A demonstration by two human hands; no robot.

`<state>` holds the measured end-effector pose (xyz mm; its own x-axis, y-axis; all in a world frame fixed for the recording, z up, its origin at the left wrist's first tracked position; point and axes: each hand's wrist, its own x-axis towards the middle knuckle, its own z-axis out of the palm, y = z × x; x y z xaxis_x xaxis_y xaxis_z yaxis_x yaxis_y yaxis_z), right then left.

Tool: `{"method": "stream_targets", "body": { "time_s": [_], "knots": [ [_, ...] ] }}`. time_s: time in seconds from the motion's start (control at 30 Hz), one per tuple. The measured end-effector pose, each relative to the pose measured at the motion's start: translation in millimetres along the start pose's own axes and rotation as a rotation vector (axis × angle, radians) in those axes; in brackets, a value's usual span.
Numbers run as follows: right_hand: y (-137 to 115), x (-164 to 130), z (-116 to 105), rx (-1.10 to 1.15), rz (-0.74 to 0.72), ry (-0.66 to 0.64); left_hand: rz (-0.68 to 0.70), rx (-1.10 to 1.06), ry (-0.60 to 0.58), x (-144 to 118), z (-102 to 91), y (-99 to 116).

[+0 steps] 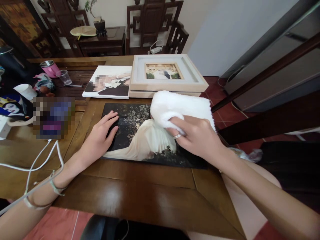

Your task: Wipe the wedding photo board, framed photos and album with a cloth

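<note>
A dark brown wooden table [140,193] with a glossy, panelled top fills the lower view; red floor tiles show beneath its near edge and to the right; carved dark wooden chairs [152,26] and a low side table stand against a pale wall at the back. At the far left lie a printed picture of a face, a white cup [25,90], a pink lidded mug [50,68] and a clear drinking glass [64,77]; white cables [40,163] trail over the table's left part and across the left forearm, whose wrist wears a thin bracelet. The left hand [98,138] lies flat, fingers spread and holding nothing, pressing on the left edge of a dark, flat photo print [130,123]; the print lies on the table at centre, its surface black with gold speckling and a cream fan-shaped gown. Behind it a frameless canvas photo [107,83] lies flat, and just to its right a pale, boxy picture frame [167,73] with a deep mat rests on the table's far side. The right hand [195,136], a ring on one finger, is closed on a fluffy white cloth [180,106], which sits bunched on the print's upper right. At the far right run a grey cabinet and a dark wooden rail [265,73].
</note>
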<state>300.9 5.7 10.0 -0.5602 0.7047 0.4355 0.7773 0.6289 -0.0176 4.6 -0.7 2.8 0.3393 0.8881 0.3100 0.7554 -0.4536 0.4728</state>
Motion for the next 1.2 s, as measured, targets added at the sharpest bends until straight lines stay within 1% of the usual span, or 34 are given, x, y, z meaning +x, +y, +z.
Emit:
{"method": "stream_targets", "body": {
  "time_s": [0.07,0.2,0.27,0.33,0.4,0.5,0.63,0.7,0.77,0.83,0.93,1.1,1.2],
  "knots": [
    [-7,-7,-2,-0.007,-0.06,0.04,0.003,0.002,0.001,0,0.6,0],
    [-41,-17,-7,0.054,-0.244,0.13,0.007,-0.004,-0.006,0,1.6,-1],
    [-56,-18,-9,0.092,-0.322,0.143,0.011,0.007,-0.015,0,1.7,-2],
    [-63,-14,-9,0.125,-0.371,0.123,0.017,0.027,-0.02,0,1.7,-2],
    [-62,-6,-6,0.155,-0.385,0.105,0.025,0.04,-0.019,0,1.6,-2],
    [-47,14,7,0.17,-0.367,0.118,0.042,0.038,-0.014,0,1.6,-3],
    [-27,43,25,0.109,-0.281,0.088,0.046,0.023,-0.021,0,1.5,-3],
    [-23,53,32,0.072,-0.236,0.056,0.041,0.02,-0.028,0,1.6,-4],
    [-24,56,35,0.051,-0.212,0.041,0.044,0.02,-0.027,-1,2.0,-5],
    [-28,54,34,0.045,-0.212,0.05,0.056,0.021,-0.018,-1,2.7,-6],
    [-40,40,28,0.063,-0.252,0.093,0.07,0.021,-0.004,-1,3.4,-7],
    [-66,8,8,0.144,-0.313,0.136,0.052,0.013,-0.024,-1,2.2,-5],
    [-74,-5,-3,0.19,-0.344,0.131,0.041,0.021,-0.034,0,1.3,-5]
  ]
}}
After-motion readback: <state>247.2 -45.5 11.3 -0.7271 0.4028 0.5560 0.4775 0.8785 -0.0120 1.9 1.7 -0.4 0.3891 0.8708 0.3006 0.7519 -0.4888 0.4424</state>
